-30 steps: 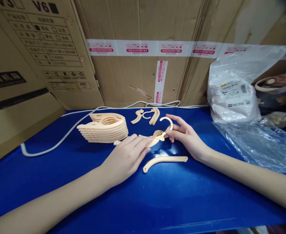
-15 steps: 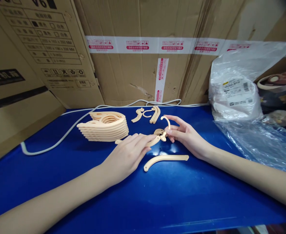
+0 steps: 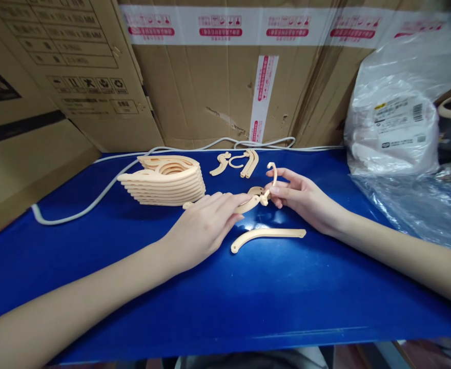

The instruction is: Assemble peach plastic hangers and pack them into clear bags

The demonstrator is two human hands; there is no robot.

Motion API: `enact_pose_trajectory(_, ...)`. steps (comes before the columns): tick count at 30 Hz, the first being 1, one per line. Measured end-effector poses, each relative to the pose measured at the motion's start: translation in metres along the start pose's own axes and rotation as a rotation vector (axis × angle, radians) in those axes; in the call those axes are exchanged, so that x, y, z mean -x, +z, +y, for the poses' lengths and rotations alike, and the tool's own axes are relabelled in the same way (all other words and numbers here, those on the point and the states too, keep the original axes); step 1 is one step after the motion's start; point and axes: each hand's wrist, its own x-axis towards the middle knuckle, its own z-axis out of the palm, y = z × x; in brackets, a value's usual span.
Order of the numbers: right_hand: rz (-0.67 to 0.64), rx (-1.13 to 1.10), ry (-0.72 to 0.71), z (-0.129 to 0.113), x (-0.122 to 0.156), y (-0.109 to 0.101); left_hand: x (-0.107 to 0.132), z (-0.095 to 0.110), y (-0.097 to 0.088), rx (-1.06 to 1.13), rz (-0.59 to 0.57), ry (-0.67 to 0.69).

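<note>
My left hand (image 3: 210,223) lies over a cream plastic hanger arm (image 3: 248,205), its fingers closed on it; the arm's far tip shows past the knuckles. Between thumb and fingers, my right hand (image 3: 300,197) pinches a cream hanger hook (image 3: 274,177), whose base meets the end of the arm in my left hand. Whether the two are joined I cannot tell. Just behind them sits another cream piece with holes (image 3: 255,191), partly covered. In front of my hands a loose curved hanger arm (image 3: 267,233) lies flat on the blue table.
A stack of cream folded hangers (image 3: 164,184) stands at the left. Several loose hanger parts (image 3: 250,164) lie at the back. A white cable (image 3: 95,210) runs along the left and rear. Cardboard boxes (image 3: 210,92) wall the back; a plastic-wrapped package (image 3: 394,128) stands at right.
The hook has turned in my right hand, so it appears narrower and side-on. My left hand keeps its hold on the hanger arm. The camera view has tilted down.
</note>
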Motion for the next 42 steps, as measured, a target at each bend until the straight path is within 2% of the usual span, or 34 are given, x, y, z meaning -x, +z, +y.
enact_pose_trajectory(13,0.012,-0.003,0.005,0.0031,-0.0009,-0.0005,0.0003,-0.0022,0.0029,-0.027,0.047,0.04)
enact_pose_trajectory(27,-0.073,-0.048,0.018,0.0021,-0.0031,-0.0048,-0.0001,-0.0009,0.0035,-0.111,0.098,0.095)
enact_pose_trajectory(42,-0.109,-0.04,0.007,0.004,-0.0033,-0.0051,0.0035,-0.0036,0.004,-0.057,0.07,0.068)
